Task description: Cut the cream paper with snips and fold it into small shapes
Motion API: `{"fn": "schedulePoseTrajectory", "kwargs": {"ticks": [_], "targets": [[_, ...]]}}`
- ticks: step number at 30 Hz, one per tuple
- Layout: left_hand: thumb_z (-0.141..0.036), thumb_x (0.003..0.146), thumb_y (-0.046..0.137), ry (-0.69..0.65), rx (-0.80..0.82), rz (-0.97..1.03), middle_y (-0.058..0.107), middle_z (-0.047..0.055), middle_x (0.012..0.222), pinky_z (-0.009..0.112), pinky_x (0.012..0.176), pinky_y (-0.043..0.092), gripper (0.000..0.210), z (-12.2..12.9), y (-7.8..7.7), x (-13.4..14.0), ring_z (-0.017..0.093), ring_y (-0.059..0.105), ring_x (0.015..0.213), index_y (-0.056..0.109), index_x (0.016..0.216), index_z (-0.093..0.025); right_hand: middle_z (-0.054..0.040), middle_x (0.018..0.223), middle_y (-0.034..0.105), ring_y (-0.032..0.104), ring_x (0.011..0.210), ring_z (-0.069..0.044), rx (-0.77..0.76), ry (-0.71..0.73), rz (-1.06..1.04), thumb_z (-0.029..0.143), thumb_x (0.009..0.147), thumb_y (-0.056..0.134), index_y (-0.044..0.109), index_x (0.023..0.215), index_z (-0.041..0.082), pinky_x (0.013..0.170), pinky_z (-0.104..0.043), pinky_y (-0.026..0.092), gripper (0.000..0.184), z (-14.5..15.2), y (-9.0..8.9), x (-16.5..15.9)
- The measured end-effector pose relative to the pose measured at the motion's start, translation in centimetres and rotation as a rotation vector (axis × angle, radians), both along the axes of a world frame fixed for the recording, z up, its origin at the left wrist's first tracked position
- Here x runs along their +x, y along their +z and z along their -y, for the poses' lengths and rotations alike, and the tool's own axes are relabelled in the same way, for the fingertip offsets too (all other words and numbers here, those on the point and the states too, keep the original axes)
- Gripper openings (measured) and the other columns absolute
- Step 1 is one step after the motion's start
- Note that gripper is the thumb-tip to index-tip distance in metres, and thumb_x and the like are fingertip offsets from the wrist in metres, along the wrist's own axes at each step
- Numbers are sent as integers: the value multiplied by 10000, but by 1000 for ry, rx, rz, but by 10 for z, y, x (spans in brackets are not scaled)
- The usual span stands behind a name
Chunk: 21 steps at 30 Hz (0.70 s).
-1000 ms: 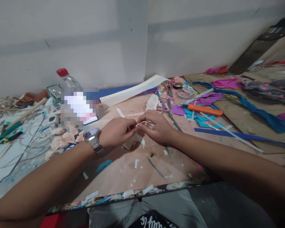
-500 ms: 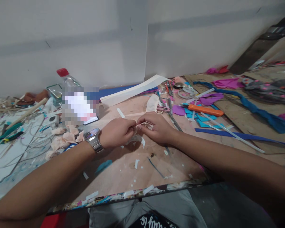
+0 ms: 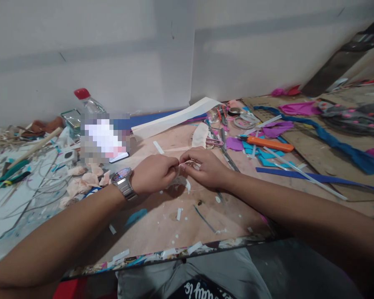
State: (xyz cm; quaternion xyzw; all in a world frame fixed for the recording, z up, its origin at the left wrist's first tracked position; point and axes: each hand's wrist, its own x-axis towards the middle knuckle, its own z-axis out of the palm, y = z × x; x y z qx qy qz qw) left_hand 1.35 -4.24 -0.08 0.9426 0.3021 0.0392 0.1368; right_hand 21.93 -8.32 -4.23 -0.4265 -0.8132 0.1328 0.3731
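My left hand (image 3: pixel 156 172), with a metal watch (image 3: pixel 124 182) on its wrist, is closed in a pinch over the middle of the table. My right hand (image 3: pixel 205 166) meets it fingertip to fingertip, also closed. Between them is a thin, pale strip (image 3: pixel 195 165), partly hidden by the fingers; its material is hard to make out. Under the hands lies a whitish smear or scrap (image 3: pixel 185 183). Just beyond the right hand sit a cream curved piece (image 3: pixel 200 135) and pink-handled scissors or a clip (image 3: pixel 214 142).
An orange cutter (image 3: pixel 269 143) lies to the right among blue and purple scraps, near a blue strip (image 3: pixel 286 174). A phone (image 3: pixel 102 139) and a red-capped bottle (image 3: pixel 82 94) stand at the left, with green pliers (image 3: pixel 14 173) farther out. Long cream paper (image 3: pixel 177 120) lies at the back.
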Motion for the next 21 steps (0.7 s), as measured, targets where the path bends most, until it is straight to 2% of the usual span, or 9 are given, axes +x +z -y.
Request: {"fn": "schedulePoseTrajectory", "kwargs": {"ticks": [21], "targets": [[-271,943,440,-2,12,2,709,54,788,305,646,334,262,0,-2,0,179,593,700,682,883,-189,-41,884,759,672,821,-197,-39,0,12,211,887,628,703,918,193,778,-301,457,83,-1,0,0]]}}
